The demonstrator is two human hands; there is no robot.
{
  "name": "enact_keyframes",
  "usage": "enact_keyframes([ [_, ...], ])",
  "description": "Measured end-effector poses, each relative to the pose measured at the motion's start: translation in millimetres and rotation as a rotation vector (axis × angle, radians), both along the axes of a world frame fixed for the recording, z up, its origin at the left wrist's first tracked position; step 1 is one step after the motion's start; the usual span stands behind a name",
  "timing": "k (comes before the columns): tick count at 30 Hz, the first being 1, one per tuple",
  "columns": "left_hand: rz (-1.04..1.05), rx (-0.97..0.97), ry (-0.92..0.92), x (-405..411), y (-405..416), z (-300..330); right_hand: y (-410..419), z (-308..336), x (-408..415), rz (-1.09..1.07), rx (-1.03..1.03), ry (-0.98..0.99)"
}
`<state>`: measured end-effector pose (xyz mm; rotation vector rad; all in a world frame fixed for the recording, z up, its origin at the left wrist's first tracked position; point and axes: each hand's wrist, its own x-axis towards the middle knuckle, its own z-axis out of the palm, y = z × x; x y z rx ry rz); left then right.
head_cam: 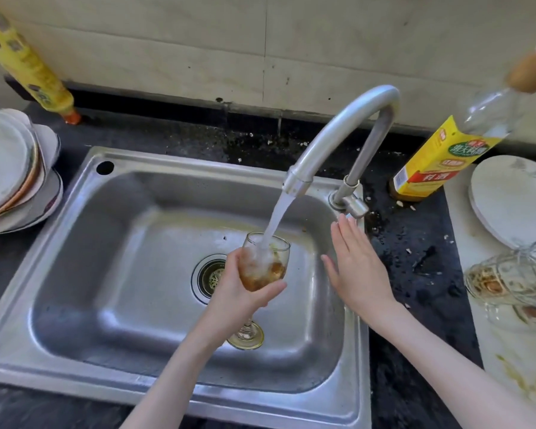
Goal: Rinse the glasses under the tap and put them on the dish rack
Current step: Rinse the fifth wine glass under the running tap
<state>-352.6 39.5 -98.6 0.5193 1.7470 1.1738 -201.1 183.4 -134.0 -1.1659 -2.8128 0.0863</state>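
Wine glass (265, 263): held upright over the sink (75, 230), bowl under the tap (338, 144) so the stream flushes brown residue.
Left hand (245, 292): grip wrapped round the bowl.
Right hand (358, 261): released, fingers straight, near the tap handle.
Room: dirty glasses (508, 277) lie right on the table; dish rack unseen.

Left of the tap (338, 144), the sink (112, 243) basin is left open; right of it, passage is blocked by a bottle (440, 159) and 2 lying glasses (514, 283).
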Motion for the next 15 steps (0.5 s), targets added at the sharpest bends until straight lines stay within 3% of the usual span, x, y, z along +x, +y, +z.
enact_keyframes([
  [7,0.038,-0.009,-0.105,-3.4,1.0,-0.8,-23.5,18.6,-6.5,0.041,-0.222,0.219],
  [9,0.08,-0.005,-0.174,-1.5,1.2,-2.8,-44.5,28.1,-12.1,-0.008,-0.474,0.307],
  [13,0.126,0.011,-0.277,8.6,4.0,-2.2,-70.9,43.1,-33.5,-0.408,-1.281,0.517],
  [15,0.154,0.021,-0.329,14.6,6.7,-2.6,-74.4,46.1,-40.6,-0.482,-1.44,0.587],
])
